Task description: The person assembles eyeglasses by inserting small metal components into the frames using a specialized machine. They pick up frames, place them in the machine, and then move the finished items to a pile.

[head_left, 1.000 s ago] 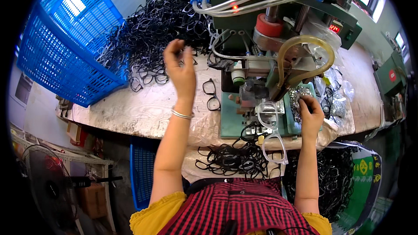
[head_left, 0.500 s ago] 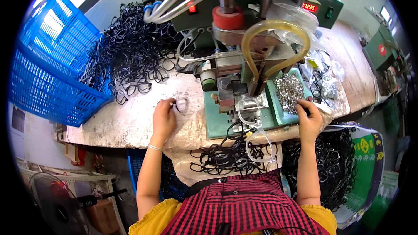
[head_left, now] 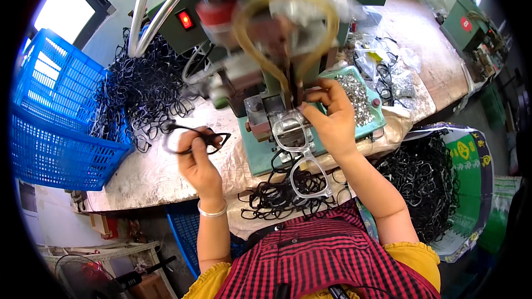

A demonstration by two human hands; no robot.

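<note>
My left hand [head_left: 200,170] is closed on a black eyeglass frame [head_left: 224,137], raised over the table left of the green press base [head_left: 250,149]. My right hand [head_left: 337,127] reaches into the press, thumb and forefinger close together at the upper end of a clear eyeglass frame [head_left: 305,151]. Whatever those fingertips pinch is too small or hidden. The clear frame hangs from the press jig toward my apron. Beside my right hand is a green tray [head_left: 379,117] of small shiny metal parts [head_left: 354,91].
A yellowish hose [head_left: 333,19] loops in front of the press head. Tangled black frames [head_left: 149,72] are heaped behind a blue crate [head_left: 61,144] at left. More black frames lie below the press [head_left: 271,194] and in a sack [head_left: 424,182] at right. Bagged parts [head_left: 403,86] lie beyond the tray.
My left hand has lifted a black frame off the table. My right hand has gone left from the metal parts tray to the press jig. The whole view has shifted.
</note>
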